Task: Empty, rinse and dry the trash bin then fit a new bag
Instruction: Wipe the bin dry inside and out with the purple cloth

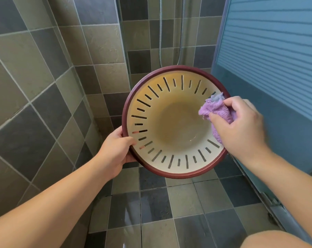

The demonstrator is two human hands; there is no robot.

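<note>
A round cream trash bin (169,111) with a dark red rim and slotted walls is held up in front of me, its open mouth tilted toward the camera. My left hand (116,151) grips the rim at its lower left, thumb inside. My right hand (239,126) holds a bunched purple cloth (214,110) against the inner wall at the bin's right side. The bin's bottom looks bare and slightly shiny.
I stand in a tiled shower corner with grey and green wall tiles on the left. A shower hose (160,33) hangs at the back. A blue frosted sliding door (269,59) stands on the right with its floor track (269,201). The floor tiles (151,203) look wet.
</note>
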